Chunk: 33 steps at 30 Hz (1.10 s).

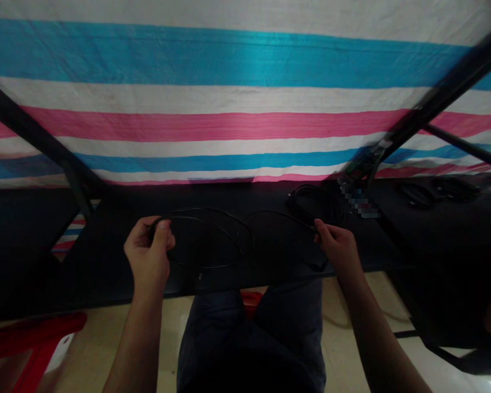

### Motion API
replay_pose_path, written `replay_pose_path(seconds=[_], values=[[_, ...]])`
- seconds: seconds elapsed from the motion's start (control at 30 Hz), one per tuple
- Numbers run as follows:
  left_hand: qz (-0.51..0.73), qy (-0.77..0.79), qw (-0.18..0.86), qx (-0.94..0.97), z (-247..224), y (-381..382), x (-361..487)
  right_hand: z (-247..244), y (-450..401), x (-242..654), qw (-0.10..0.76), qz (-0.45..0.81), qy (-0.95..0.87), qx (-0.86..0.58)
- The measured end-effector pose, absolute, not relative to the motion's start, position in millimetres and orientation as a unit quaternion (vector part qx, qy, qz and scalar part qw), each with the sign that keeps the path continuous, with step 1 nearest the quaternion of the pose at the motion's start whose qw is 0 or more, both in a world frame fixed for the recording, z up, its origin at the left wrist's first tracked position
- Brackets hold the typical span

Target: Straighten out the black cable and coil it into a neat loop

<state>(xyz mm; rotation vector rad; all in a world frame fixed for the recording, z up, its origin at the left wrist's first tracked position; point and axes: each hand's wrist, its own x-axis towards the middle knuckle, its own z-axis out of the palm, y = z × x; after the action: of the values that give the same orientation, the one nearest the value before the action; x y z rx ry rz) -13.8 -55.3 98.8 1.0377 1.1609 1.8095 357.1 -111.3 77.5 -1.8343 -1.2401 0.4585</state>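
Note:
A thin black cable (213, 240) forms loose loops over the dark table (118, 251) in front of me. My left hand (149, 254) is closed around the gathered loops at their left side. My right hand (337, 245) pinches the same cable's strand further right, fingers closed on it. From there the strand runs toward a coiled bundle of black cable (311, 202) lying on the table just beyond my right hand.
A blue, pink and white striped tarp (229, 109) hangs behind the table. Black frame poles (425, 109) cross at right and left. More dark cable bundles (437, 191) lie at far right. A red plastic stool (28, 338) stands at lower left. My dark-trousered legs show below.

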Motion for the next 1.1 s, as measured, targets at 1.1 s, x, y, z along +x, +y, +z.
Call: replay_pose_path(seconds=[1.1], values=[[0.535, 0.490, 0.583, 0.365, 73.6, -52.5, 15.7, 79.1, -147.7, 301.4, 0.330, 0.555, -0.475, -0.598]])
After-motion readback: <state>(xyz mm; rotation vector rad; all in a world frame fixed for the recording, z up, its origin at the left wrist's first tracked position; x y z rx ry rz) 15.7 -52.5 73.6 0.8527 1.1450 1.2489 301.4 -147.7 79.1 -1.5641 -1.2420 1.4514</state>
